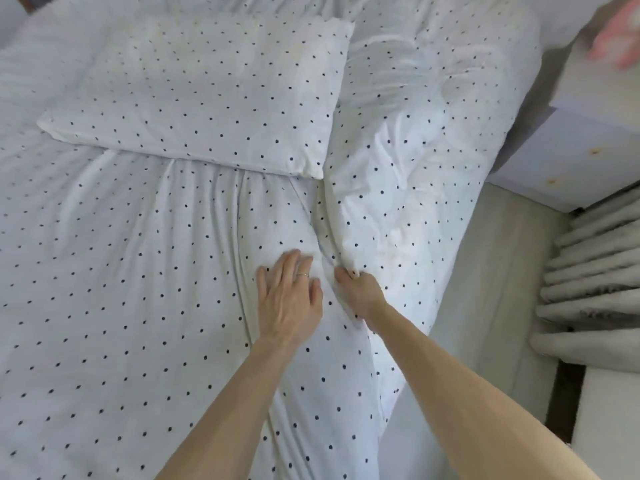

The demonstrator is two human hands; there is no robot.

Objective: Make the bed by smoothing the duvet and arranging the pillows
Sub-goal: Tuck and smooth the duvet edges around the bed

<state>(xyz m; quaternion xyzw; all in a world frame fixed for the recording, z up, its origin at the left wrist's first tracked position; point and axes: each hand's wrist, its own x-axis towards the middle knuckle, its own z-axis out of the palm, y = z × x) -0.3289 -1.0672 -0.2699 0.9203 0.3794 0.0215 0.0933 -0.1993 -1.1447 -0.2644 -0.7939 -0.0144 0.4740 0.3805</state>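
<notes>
The dotted duvet (121,289) covers the bed, with long creases running toward the head. One pillow (207,98) lies crosswise at the head. A second pillow (415,168), or possibly a bunched duvet edge, runs lengthwise along the right side. The left hand (289,299) presses flat on the duvet, fingers straight. The right hand (360,292) is just beside it and pinches the second pillow's near corner.

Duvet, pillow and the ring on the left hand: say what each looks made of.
The duvet: soft woven fabric, probably cotton, matte white with dark dots; it creases and bunches where the right hand grips it. The pillow: same dotted matte cloth, padded. The ring: thin, shiny, likely silver-toned metal.
</notes>
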